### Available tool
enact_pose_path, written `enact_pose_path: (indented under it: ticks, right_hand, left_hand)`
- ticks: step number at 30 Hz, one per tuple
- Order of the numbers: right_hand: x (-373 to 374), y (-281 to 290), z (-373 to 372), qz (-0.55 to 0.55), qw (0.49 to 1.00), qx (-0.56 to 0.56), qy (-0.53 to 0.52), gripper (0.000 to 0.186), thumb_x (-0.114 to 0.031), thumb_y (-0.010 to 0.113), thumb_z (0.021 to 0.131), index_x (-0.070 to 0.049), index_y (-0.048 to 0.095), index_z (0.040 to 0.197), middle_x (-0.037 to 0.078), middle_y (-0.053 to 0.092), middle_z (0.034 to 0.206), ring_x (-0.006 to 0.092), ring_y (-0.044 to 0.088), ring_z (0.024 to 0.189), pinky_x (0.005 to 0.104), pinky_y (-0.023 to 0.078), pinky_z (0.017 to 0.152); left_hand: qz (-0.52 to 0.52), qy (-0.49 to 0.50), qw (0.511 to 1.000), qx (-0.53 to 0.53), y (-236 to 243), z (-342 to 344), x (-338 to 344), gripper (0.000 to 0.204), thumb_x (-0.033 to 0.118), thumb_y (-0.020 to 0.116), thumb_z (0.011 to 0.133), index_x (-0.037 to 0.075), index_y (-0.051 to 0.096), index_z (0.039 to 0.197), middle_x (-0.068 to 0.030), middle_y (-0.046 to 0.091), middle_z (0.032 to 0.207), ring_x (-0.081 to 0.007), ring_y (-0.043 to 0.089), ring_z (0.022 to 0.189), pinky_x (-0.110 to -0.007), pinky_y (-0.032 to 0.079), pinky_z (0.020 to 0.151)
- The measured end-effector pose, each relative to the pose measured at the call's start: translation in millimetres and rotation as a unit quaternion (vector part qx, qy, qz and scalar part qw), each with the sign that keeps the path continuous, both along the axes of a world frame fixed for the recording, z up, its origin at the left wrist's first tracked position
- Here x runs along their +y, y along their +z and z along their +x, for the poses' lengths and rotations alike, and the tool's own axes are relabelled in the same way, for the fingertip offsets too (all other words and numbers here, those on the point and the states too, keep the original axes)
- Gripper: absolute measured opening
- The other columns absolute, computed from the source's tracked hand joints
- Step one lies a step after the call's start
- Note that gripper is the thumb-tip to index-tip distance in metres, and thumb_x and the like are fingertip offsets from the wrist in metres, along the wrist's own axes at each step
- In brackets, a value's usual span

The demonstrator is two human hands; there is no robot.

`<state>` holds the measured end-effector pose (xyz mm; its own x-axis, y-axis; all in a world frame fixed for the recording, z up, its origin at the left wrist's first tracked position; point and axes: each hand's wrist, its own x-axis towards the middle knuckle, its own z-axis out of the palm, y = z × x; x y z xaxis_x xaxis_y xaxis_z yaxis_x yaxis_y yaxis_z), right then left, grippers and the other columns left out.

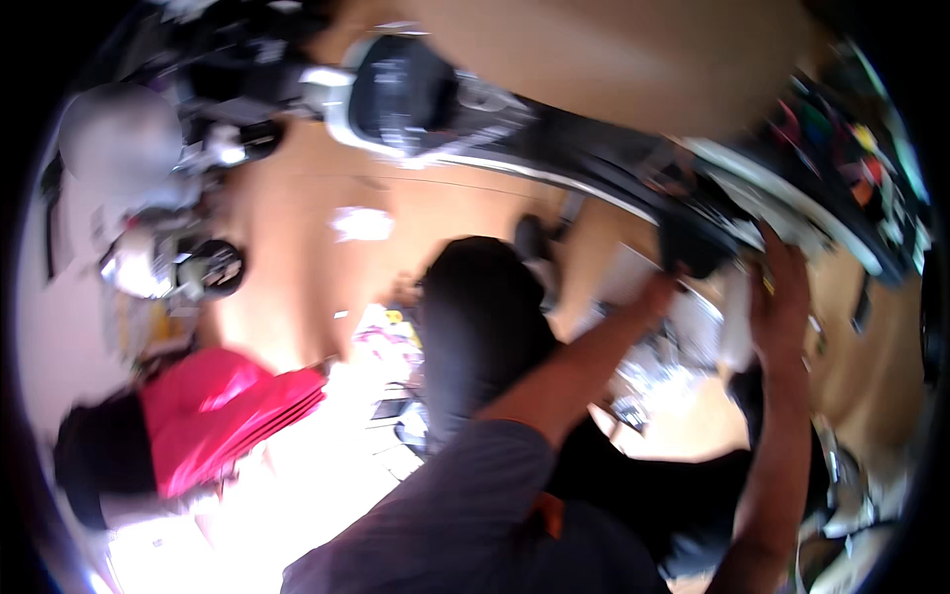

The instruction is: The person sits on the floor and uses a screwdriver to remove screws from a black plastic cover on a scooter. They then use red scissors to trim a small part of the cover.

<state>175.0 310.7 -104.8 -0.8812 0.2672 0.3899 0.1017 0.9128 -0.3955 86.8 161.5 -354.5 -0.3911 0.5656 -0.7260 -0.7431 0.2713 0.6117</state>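
Observation:
Motion blur softens the whole head view. A long black device with white edges (584, 168) slants across the upper middle and down to the right. My left hand (658, 295) is at its near side, just below a dark block-like part (696, 246); its fingers are smeared and partly hidden. To the right, my right hand (780, 277) reaches up with fingers stretched toward the white, tapered part (767, 203) of the device. A yellowish ring-like spot shows on that hand. Whether the fingertips touch the white part is hard to make out.
Below my hands lie clear plastic wrapping (658, 386) and a pale box-like piece (698, 327). My dark-clad knee (485, 297) is in the middle. At the left are a bright pink item (223, 416) and a round white stool-like shape (124, 139). Colourful clutter (861, 148) sits far right.

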Motion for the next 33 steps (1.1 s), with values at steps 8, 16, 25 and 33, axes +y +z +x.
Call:
enact_pose_path:
  ticks: [8, 16, 25, 33]
  right_hand:
    - [1, 3, -3, -0.112, 0.986, -0.092, -0.080, 0.055, -0.001, 0.053, 0.100, -0.005, 0.045, 0.155, 0.021, 0.056, 0.144, 0.0358, 0.058, 0.133, 0.0445, 0.046, 0.111]
    - [7, -17, 0, -0.064, 0.995, -0.040, -0.059, 0.047, -0.008, 0.053, 0.104, -0.007, 0.052, 0.151, 0.020, 0.061, 0.134, 0.0346, 0.062, 0.119, 0.0456, 0.049, 0.101]
    - [35, -44, 16, 0.095, 0.988, -0.090, -0.088, 0.043, -0.018, 0.059, 0.105, -0.003, 0.055, 0.145, 0.020, 0.062, 0.136, 0.0360, 0.061, 0.125, 0.0442, 0.051, 0.105]
    - [30, -37, 14, -0.023, 0.988, -0.103, -0.114, 0.041, -0.019, 0.055, 0.107, -0.004, 0.054, 0.145, 0.018, 0.060, 0.144, 0.0332, 0.062, 0.126, 0.0401, 0.050, 0.105]
  left_hand:
    - [-0.015, -0.033, 0.998, 0.053, 6, -2, 15, 0.056, 0.057, 0.055, 0.104, 0.007, 0.063, 0.128, -0.0108, 0.074, 0.084, -0.0185, 0.057, 0.052, -0.039, 0.042, 0.042]
    - [-0.001, 0.007, 0.995, 0.095, -24, 8, 27, 0.051, 0.052, 0.054, 0.106, 0.005, 0.067, 0.121, -0.0139, 0.074, 0.083, -0.0229, 0.063, 0.062, -0.038, 0.050, 0.053]
    - [-0.010, -0.027, 0.983, 0.182, -17, 1, 26, 0.049, 0.045, 0.055, 0.107, -0.002, 0.071, 0.114, -0.0165, 0.076, 0.087, -0.0250, 0.075, 0.075, -0.044, 0.059, 0.074]
    - [-0.072, -0.112, 0.960, 0.244, -24, -3, 25, 0.028, 0.023, 0.064, 0.100, 0.000, 0.075, 0.112, -0.0151, 0.077, 0.097, -0.0271, 0.075, 0.089, -0.042, 0.061, 0.077]
